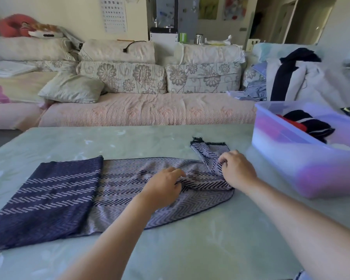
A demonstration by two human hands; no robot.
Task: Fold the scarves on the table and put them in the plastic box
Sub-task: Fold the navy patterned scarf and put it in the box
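A long navy and lilac zigzag scarf [73, 190] lies spread across the pale green table [190, 249], its dark end at the left and its fringed end twisted at the back right. My left hand [164, 188] rests on the scarf's middle with fingers pinching a crease. My right hand [237, 168] grips the bunched cloth near the fringed end. A clear plastic box [291, 164] stands at the right, holding a folded dark scarf with stripes [309, 124] and something red.
A sofa [146, 112] with floral cushions runs along the table's far edge. Clothes are piled on a chair [287, 77] behind the box. Bare table surface lies in front of the scarf.
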